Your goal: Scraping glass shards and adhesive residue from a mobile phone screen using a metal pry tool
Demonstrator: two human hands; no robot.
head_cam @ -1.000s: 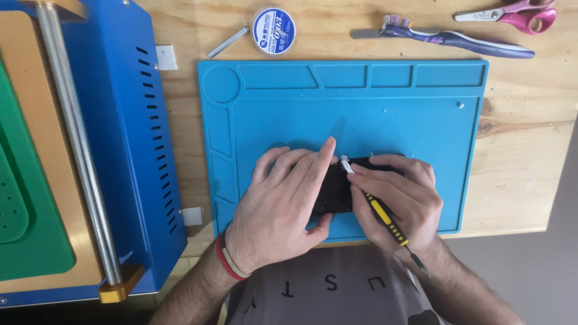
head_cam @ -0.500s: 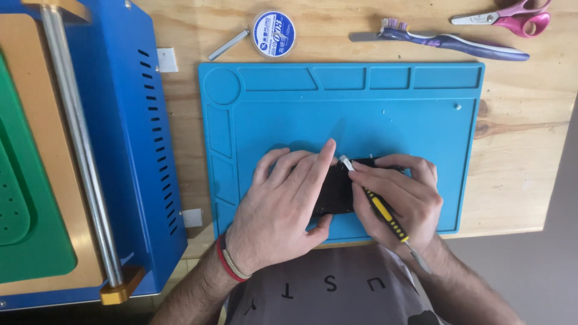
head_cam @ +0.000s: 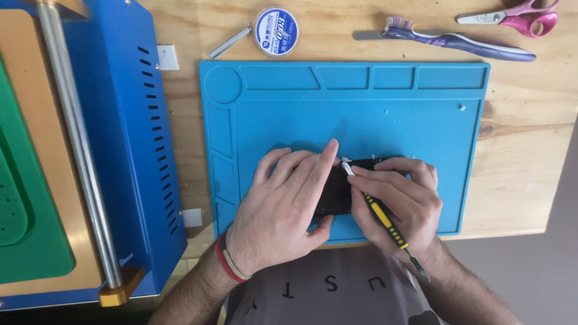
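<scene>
on blue mat point(head_cam: 421, 120): black phone point(head_cam: 337, 191) under left hand point(head_cam: 283, 207) flat fingers; right hand point(head_cam: 397, 198) fingers closed on yellow-handled tool point(head_cam: 380, 215).

left hand point(head_cam: 283, 207) palm down, fingers spread flat, index extended, right hand point(head_cam: 397, 198) curled in a grip, both forearms angled inward, hands touching

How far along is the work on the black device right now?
Done: the black device lies flat on the blue mat, with small white bits scattered there. In hand: the left hand presses it down while the right hand works a yellow-handled tool at its top edge. Left: it looks unopened; toothbrush and scissors lie untouched.
</scene>
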